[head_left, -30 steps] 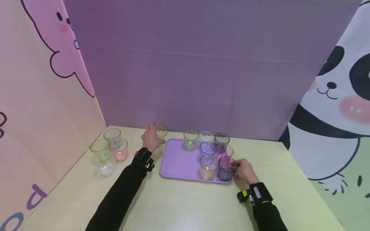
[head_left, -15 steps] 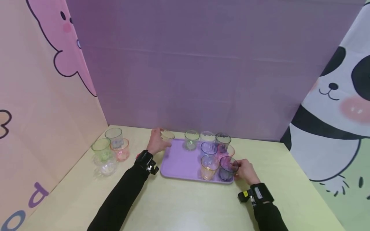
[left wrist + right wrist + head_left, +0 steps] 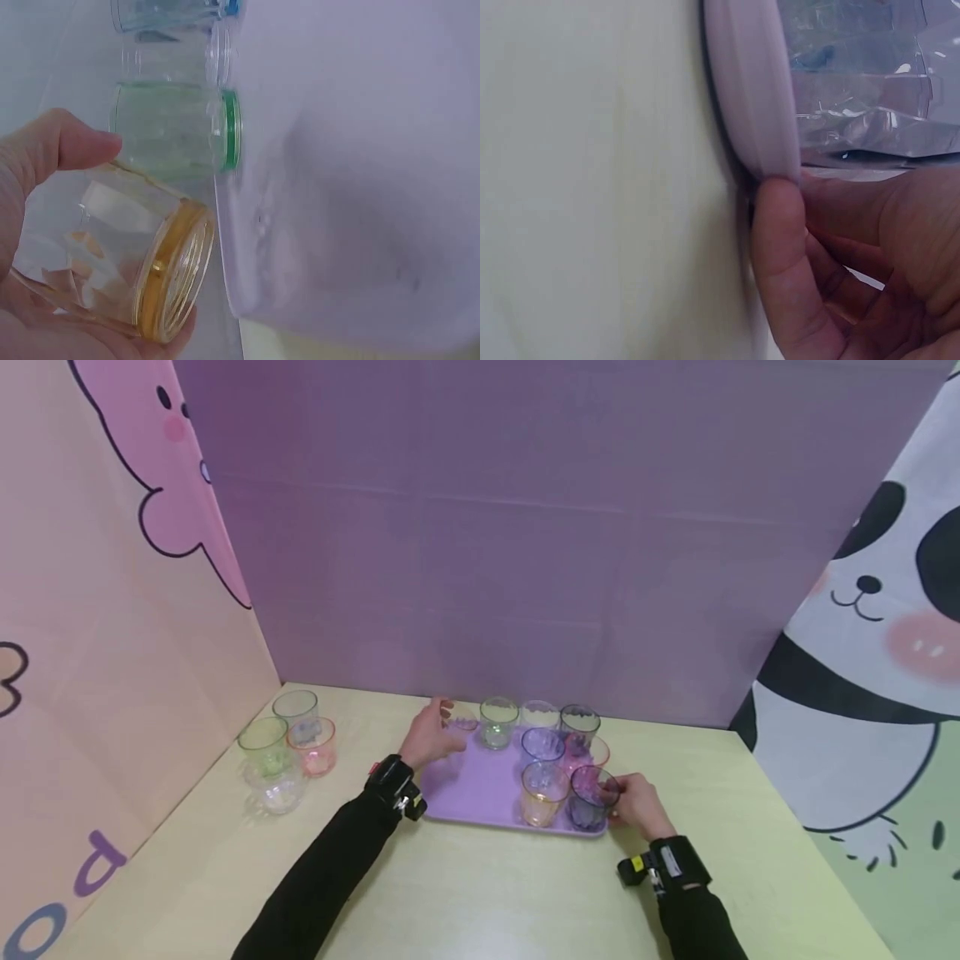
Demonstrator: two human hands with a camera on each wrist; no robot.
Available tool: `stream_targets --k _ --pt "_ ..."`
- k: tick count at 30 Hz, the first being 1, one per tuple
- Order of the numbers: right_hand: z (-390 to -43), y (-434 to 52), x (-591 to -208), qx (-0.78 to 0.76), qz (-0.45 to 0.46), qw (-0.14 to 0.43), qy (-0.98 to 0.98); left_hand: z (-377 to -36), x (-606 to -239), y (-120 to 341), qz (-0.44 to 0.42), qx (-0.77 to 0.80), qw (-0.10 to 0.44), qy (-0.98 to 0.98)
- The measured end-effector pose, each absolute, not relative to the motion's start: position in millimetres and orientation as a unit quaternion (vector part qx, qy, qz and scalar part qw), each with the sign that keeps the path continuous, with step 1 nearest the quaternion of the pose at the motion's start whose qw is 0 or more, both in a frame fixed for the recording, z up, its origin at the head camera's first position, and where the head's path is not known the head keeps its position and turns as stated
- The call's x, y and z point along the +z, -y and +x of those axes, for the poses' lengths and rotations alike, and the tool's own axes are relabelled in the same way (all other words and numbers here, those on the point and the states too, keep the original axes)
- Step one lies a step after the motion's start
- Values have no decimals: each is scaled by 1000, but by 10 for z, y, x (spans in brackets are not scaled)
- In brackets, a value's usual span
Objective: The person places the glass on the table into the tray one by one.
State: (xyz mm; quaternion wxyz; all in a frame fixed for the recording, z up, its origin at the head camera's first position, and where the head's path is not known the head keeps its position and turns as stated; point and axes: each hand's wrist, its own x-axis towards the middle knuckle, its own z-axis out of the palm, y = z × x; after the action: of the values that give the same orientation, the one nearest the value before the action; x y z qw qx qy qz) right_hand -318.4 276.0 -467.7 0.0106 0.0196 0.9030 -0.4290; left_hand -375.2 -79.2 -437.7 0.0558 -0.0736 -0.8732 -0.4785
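Your left hand [image 3: 430,741] has its grip closed around a clear glass [image 3: 459,723] with a yellow rim, holding it over the far left corner of the purple tray [image 3: 480,785], just beside a green glass [image 3: 497,722]. Your right hand [image 3: 636,804] curls its fingers round the tray's near right corner, next to a dark purple glass [image 3: 588,797]. Four more glasses [image 3: 283,750] stand well apart on the tabletop [image 3: 480,893], at the left.
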Motion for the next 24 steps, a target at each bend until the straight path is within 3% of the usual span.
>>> stream_targets --k 11,24 --pt "-3191 -2777 -4713 -432 13 11 -902 -3680 -4409 574 -102 -554 -2 826" --pt "-3199 -2775 -4694 -428 12 13 -904 -3568 -4461 348 -74 -541 -11 838"
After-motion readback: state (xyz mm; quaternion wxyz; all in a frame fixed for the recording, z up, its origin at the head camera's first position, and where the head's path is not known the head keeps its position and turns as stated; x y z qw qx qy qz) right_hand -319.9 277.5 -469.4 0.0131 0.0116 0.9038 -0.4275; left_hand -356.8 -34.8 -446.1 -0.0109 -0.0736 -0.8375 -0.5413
